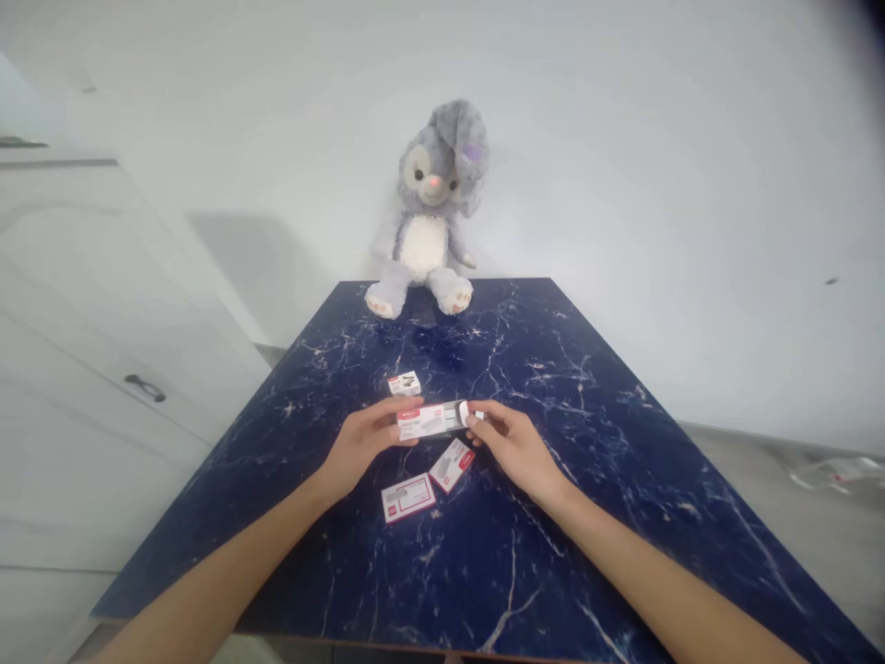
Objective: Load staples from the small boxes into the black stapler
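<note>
Over the middle of the table I hold a small red-and-white staple box [420,421], printed with a grey strip like a row of staples. My left hand [366,438] grips its left end, fingers above and thumb below. At the right end, my right hand [512,443] pinches a white flap or end piece [463,413]. Something grey and dark shows between the printed sleeve and that white piece; its details are too small to make out. Just below lie two similar flat boxes, one tilted [452,466] and one nearer me [407,498]. A smaller white box [405,383] stands behind my left fingers.
The dark blue marbled table [484,572] narrows toward a pale wall. A grey plush toy [425,221] sits at its far edge. On the left is a white cabinet [89,369] with a dark handle [145,387]. Clear plastic [840,473] lies on the floor at right.
</note>
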The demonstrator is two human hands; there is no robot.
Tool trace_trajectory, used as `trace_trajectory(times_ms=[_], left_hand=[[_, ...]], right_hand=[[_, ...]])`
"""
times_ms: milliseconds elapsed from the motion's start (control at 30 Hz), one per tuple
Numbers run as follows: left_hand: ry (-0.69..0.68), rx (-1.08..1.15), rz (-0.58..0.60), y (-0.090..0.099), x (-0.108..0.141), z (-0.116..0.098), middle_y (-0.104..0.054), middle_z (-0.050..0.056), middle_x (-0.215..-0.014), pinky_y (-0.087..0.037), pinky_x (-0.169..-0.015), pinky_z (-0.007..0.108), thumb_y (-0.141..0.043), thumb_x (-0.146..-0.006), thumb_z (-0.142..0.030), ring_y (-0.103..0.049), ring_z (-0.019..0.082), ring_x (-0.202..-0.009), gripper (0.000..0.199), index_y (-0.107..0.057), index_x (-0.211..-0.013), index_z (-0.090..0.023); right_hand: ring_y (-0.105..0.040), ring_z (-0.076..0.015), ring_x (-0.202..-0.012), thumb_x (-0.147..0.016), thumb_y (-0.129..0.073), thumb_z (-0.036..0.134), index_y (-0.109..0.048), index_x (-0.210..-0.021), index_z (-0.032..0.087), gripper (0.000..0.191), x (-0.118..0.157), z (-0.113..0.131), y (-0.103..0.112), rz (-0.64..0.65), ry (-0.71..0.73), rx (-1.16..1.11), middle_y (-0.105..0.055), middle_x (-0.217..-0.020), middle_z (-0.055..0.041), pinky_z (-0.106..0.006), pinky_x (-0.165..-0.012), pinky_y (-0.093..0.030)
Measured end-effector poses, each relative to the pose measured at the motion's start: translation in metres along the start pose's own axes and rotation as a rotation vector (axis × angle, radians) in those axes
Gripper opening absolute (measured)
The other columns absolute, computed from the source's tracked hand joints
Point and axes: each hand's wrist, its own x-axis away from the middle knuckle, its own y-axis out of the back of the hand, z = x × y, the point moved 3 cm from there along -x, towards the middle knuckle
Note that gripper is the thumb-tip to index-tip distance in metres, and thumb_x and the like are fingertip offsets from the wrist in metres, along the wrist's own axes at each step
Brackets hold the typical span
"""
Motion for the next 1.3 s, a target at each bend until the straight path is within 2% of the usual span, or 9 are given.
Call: trace_trajectory(times_ms=[167,267,433,567,767,867,1000,1133,1300], left_hand=[[-0.145,-0.104,0.092,-0.013,0.005,-0.008,-0.050,0.011,-0.149,-0.062,-0.091,0.040,-0.074,-0.085,-0.019,-0.053,0.033,-0.133,0.045,-0.067,-0.128,-0.029],[-0.160,-0.209,0.115,-0.017,0.007,-0.006,-0.044,0.010,-0.154,-0.064,-0.089,0.040,-0.072,-0.086,-0.019,-0.060,0.030,-0.126,0.052,-0.062,-0.135,-0.032],[-0.412,-0.743,0.052,-0.015,0.010,-0.005,-0.065,0.010,-0.133,-0.062,-0.093,0.041,-0.075,-0.084,-0.025,-0.068,0.025,-0.112,0.051,-0.063,-0.133,-0.028],[-0.600,-0.958,0.027,-0.016,0.008,-0.013,-0.072,0.011,-0.122,-0.059,-0.095,0.041,-0.076,-0.082,-0.027,-0.070,0.025,-0.108,0.052,-0.062,-0.132,-0.024],[-0.615,-1.091,-0.143,-0.015,0.007,-0.020,-0.075,0.009,-0.112,-0.051,-0.098,0.049,-0.079,-0.078,-0.030,-0.069,0.029,-0.107,0.047,-0.067,-0.123,-0.025],[-0.633,-1.046,-0.126,-0.016,0.012,-0.019,-0.076,0.007,-0.106,-0.052,-0.092,0.044,-0.079,-0.076,-0.029,-0.066,0.028,-0.108,0.041,-0.067,-0.115,-0.025],[-0.595,-1.071,-0.002,-0.023,0.015,-0.013,-0.077,0.004,-0.099,-0.049,-0.083,0.041,-0.079,-0.077,-0.034,-0.066,0.023,-0.090,0.032,-0.065,-0.104,-0.024],[-0.468,-1.102,0.041,-0.032,0.014,-0.003,-0.074,0.007,-0.093,-0.048,-0.078,0.041,-0.074,-0.079,-0.033,-0.063,0.023,-0.084,0.027,-0.064,-0.102,-0.022],[-0.556,-1.100,0.181,-0.048,0.018,-0.002,-0.075,0.009,-0.103,-0.050,-0.083,0.043,-0.070,-0.082,-0.027,-0.063,0.026,-0.091,0.031,-0.064,-0.112,-0.022]], right_hand=[[-0.066,-0.0188,-0.072,-0.087,-0.066,0.045,-0.071,-0.110,0.020,0.034,0.000,0.001,0.003,-0.015,0.007,0.003,-0.072,-0.080,-0.0029,-0.031,-0.072,-0.054],[-0.066,-0.0186,-0.072,-0.087,-0.067,0.046,-0.071,-0.110,0.019,0.035,0.002,0.000,0.000,-0.010,0.008,0.003,-0.072,-0.078,-0.0026,-0.030,-0.070,-0.054],[-0.065,-0.0174,-0.069,-0.090,-0.063,0.043,-0.071,-0.114,0.019,0.035,0.010,-0.001,-0.010,0.096,0.027,-0.003,-0.071,-0.079,-0.0020,-0.030,-0.069,-0.055],[-0.063,-0.0172,-0.067,-0.091,-0.062,0.042,-0.072,-0.118,0.021,0.035,0.012,0.006,-0.010,0.155,0.039,0.033,-0.069,-0.076,-0.0010,-0.031,-0.068,-0.053],[-0.059,-0.0153,-0.062,-0.093,-0.061,0.043,-0.071,-0.118,0.023,0.035,0.013,0.017,-0.010,0.198,0.048,0.085,-0.067,-0.071,0.0005,-0.028,-0.063,-0.048],[-0.066,-0.0183,-0.075,-0.090,-0.065,0.044,-0.069,-0.116,0.023,0.034,0.009,0.014,-0.001,0.017,0.029,0.074,-0.073,-0.084,-0.0016,-0.030,-0.071,-0.050],[-0.068,-0.0220,-0.090,-0.084,-0.071,0.049,-0.068,-0.104,0.021,0.034,-0.003,0.001,0.020,-0.280,-0.022,0.059,-0.076,-0.098,-0.0059,-0.031,-0.080,-0.049],[-0.069,-0.0221,-0.087,-0.082,-0.072,0.049,-0.069,-0.099,0.020,0.034,-0.013,-0.007,0.029,-0.247,-0.034,0.052,-0.076,-0.097,-0.0069,-0.031,-0.077,-0.049],[-0.069,-0.0216,-0.078,-0.085,-0.067,0.042,-0.071,-0.098,0.021,0.025,-0.016,-0.008,0.035,-0.255,0.019,0.243,-0.075,-0.085,-0.0034,-0.035,-0.078,-0.051]])
